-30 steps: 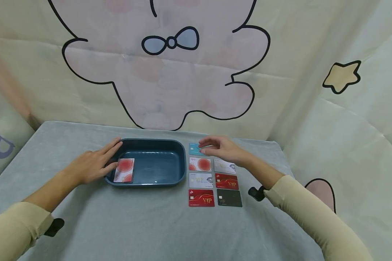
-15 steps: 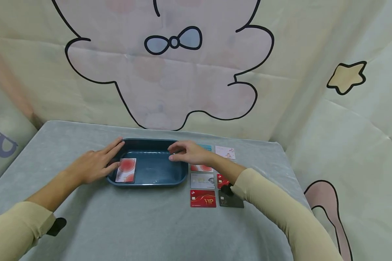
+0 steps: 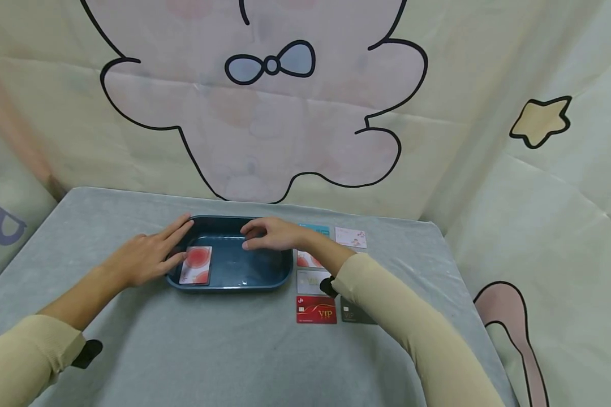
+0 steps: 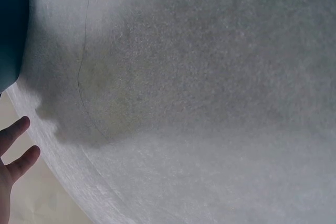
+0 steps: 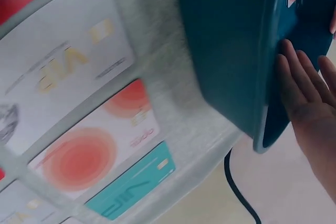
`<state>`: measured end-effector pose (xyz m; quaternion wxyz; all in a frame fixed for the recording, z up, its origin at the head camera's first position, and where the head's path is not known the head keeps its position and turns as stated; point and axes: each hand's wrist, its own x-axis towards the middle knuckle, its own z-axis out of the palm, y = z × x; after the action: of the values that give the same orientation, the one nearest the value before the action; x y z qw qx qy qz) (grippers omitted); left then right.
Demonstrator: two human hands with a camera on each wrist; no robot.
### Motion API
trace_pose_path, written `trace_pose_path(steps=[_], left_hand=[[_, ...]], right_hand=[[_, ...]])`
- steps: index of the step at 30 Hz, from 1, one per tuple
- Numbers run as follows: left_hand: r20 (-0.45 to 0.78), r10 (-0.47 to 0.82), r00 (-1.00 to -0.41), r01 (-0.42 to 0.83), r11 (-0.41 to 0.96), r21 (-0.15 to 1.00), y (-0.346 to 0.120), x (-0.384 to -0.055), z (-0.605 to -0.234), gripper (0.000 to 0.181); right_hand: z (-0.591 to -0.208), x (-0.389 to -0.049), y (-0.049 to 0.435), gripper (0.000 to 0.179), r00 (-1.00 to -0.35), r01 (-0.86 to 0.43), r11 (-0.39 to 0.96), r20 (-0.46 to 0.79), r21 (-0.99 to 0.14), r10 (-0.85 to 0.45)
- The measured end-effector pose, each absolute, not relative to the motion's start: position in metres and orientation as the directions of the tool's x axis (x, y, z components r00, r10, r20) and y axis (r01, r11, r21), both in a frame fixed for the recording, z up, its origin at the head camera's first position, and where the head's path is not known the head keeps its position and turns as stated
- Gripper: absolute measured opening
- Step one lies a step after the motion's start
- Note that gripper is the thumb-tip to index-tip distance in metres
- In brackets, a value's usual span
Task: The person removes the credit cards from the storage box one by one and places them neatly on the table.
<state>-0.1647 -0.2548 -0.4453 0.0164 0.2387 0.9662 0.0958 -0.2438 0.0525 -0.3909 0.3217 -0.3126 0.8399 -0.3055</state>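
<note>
My left hand rests at the left end of a dark blue tray, fingers on its rim and thumb near a white card with red circles lying inside. Over the tray's right half is my right hand, fingers bent and apart from the thumb. I see no card between them. In the right wrist view the right hand's fingers reach over the tray wall. The left wrist view catches only two fingertips of the left hand.
Right of the tray lie several cards in two columns: a teal card, a white card, another red-circle card, a white VIP card, a red VIP card and a dark card. My right sleeve covers others.
My right hand has moved left from above the teal card to over the tray, and its sleeve now hides part of the card columns. My left hand has stayed at the tray.
</note>
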Motion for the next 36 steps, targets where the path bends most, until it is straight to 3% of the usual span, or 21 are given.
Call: trace_pose_path(steps=[11,24,36], left_hand=[[0.011,0.465,-0.885,0.459,0.870,0.181,-0.256,-0.166,-0.446,0.073],[0.023,0.475,-0.880,0.470,0.862,0.190,-0.257,-0.167,-0.448,0.071],[0.021,0.478,-0.878,0.472,0.860,0.191,-0.258,-0.167,-0.448,0.071]], right_hand=[[-0.396,-0.248,0.017,0.056,-0.540,-0.343,0.609,-0.380,-0.715,-0.751],[-0.398,-0.250,-0.017,0.055,-0.515,-0.358,0.623,-0.410,-0.695,-0.753],[-0.407,-0.252,-0.039,0.057,-0.467,-0.438,0.643,-0.452,-0.628,-0.760]])
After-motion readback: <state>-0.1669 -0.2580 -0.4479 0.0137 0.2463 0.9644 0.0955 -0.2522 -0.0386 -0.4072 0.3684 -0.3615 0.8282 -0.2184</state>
